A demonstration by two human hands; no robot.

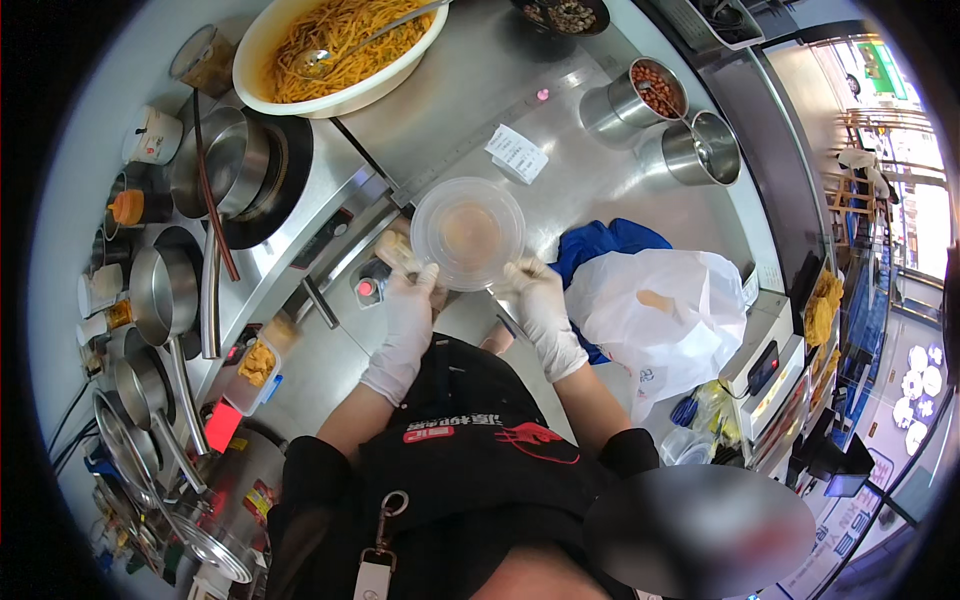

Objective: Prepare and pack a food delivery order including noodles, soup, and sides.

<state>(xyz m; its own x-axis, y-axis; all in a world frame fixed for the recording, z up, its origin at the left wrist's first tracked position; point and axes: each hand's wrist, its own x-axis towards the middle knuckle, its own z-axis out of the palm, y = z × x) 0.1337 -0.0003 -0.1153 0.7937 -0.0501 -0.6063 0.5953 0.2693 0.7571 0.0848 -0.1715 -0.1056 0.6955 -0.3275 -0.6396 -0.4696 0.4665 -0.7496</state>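
Observation:
A round, translucent plastic takeaway bowl point(469, 234) is held out over the front edge of the steel counter. My left hand point(409, 322), in a whitish disposable glove, grips its near left rim with the thumb on top. Gloved the same way, my right hand point(541, 311) pinches the near right rim. Something pale brown shows dimly through the plastic; I cannot tell what it is. Just beyond the bowl lies a printed paper slip point(517, 154) on the counter. To the right of my right hand is a white plastic bag point(660, 315) over blue cloth point(611, 244).
A large white basin point(405, 79) of yellow shredded food holds a ladle. Steel cups point(649, 94) stand far right, one with peanuts. Saucepans point(161, 285) line the left cooktop, their handles point(187, 397) jutting toward me. A plastic tub point(259, 371) sits below the counter edge.

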